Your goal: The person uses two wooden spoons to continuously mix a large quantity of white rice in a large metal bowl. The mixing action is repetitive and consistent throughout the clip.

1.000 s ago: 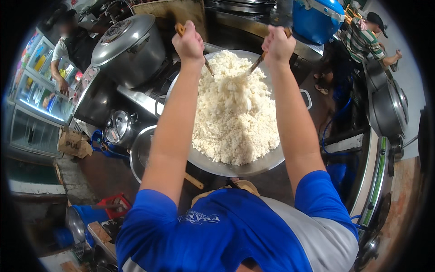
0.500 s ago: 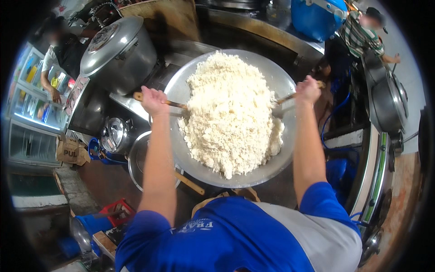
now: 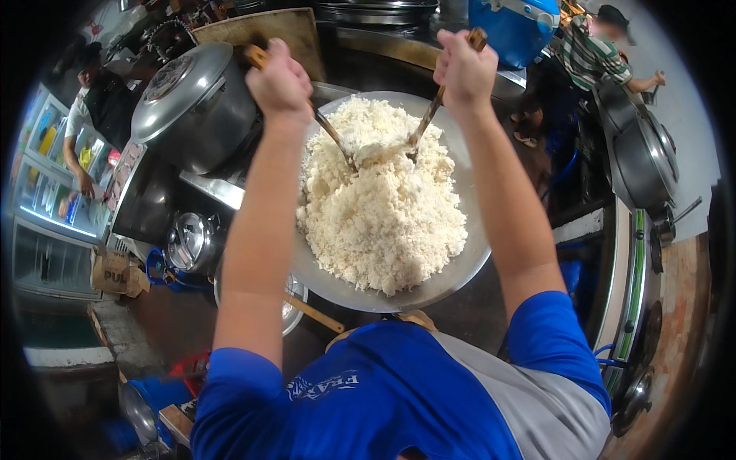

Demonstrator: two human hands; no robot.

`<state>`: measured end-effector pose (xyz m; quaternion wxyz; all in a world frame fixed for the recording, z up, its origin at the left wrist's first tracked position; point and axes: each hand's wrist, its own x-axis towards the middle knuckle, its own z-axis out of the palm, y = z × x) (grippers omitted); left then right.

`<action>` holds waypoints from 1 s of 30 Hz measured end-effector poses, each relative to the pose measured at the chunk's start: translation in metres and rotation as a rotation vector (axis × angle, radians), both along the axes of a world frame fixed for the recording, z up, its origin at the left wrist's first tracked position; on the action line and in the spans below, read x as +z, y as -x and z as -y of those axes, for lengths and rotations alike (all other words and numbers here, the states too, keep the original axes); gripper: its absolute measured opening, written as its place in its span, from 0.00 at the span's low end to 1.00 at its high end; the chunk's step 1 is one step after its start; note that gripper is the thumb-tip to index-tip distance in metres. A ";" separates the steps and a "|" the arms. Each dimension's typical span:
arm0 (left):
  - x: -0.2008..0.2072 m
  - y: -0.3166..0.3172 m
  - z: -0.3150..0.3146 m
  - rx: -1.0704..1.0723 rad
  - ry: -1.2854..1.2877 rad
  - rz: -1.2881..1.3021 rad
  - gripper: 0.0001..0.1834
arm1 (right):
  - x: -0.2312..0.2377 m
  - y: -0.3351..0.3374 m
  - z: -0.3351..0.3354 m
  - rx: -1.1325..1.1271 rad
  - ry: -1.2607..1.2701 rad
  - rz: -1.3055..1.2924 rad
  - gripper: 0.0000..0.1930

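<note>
Spreading wide, one round metal pan (image 3: 456, 274) carries one heap of white rice (image 3: 383, 222), mounded across its middle, short of the right and near edges. Two wooden-handled stirring tools (image 3: 427, 123) slant into the rice toward the far edge, ends buried. Two hands, left hand (image 3: 280, 84) and right hand (image 3: 466, 73), each wrap firmly around one tool.

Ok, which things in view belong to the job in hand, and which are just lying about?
In use:
Left hand, gripping a brown-handled metal utensil
Right hand, gripping a matching utensil
White grainy heap, probably rice
Wide round silver metal pan

Lying about:
Large silver lidded pot
Small shiny lidded pot
Blue cooler-like box
</note>
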<state>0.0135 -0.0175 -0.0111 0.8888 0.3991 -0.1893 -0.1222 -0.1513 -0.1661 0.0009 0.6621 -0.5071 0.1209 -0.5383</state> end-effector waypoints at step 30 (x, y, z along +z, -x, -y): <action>0.023 -0.050 -0.053 -0.027 -0.110 0.052 0.21 | -0.001 0.040 0.048 0.079 0.043 -0.076 0.14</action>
